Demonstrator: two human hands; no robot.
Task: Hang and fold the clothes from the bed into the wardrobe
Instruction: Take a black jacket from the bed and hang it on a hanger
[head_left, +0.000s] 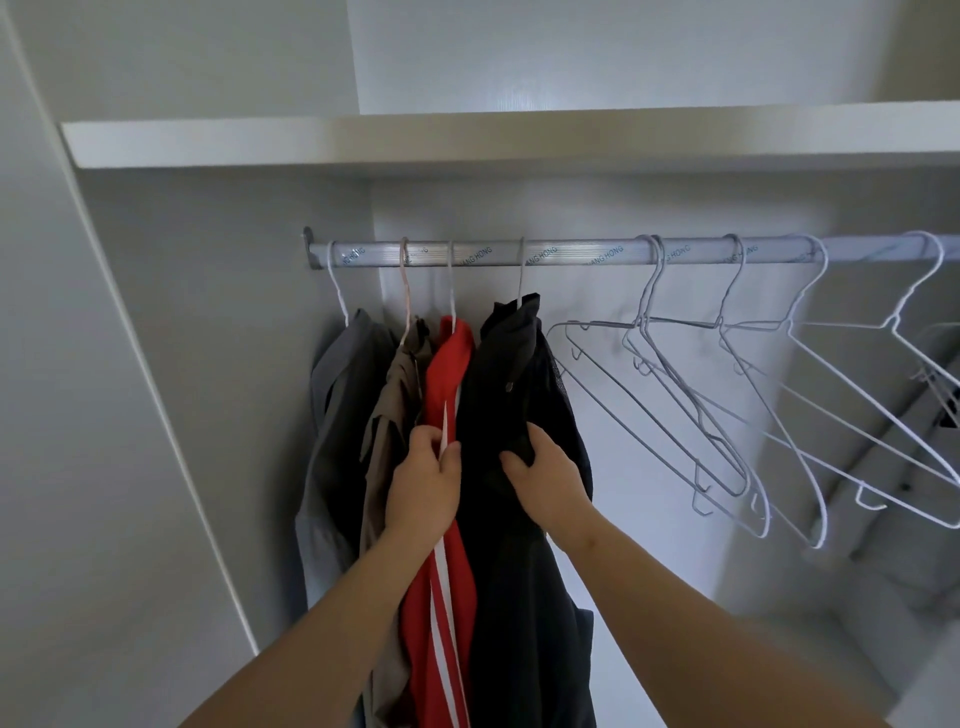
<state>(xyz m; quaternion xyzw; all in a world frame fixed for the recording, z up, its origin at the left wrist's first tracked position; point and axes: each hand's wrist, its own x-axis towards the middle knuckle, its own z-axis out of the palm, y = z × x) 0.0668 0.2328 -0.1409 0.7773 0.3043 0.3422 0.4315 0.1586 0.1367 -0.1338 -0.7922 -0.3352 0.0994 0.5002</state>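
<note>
Head view, rail: a silver metal wardrobe rail (519, 253) runs left to right beneath a white shelf (467, 143).
Head view, hung clothes: four garments hang bunched at the rail's left end, each on a wire hanger; from left, a grey shirt (337, 415), a khaki garment (395, 395), a red garment with white stripes (449, 374) and a black jacket (514, 374).
Head view, spare hangers: several empty white wire hangers (727, 395) hang to the right, tilted and overlapping, apart from the clothes.
Head view, left hand: the left hand (423, 483) is at mid-height on the red garment; its fingers (451, 449) are closed, pinching the red cloth at the white stripe.
Head view, right hand: the right hand (545, 478) lies on the black jacket, thumb and fingers curled round a fold of its cloth.
Key relation: both garments hang with their long axis vertical, directly ahead of the hands; the left hand is nearer the red one, the right nearer the black.
Judgement, step: the hands appear to be settling or spacing the hung pieces.
Judgement, progress: four pieces are hung; the bed is out of view, so what remains cannot be told.
Judgement, risk: a sideways tug may slip a shoulder off its wire.
</note>
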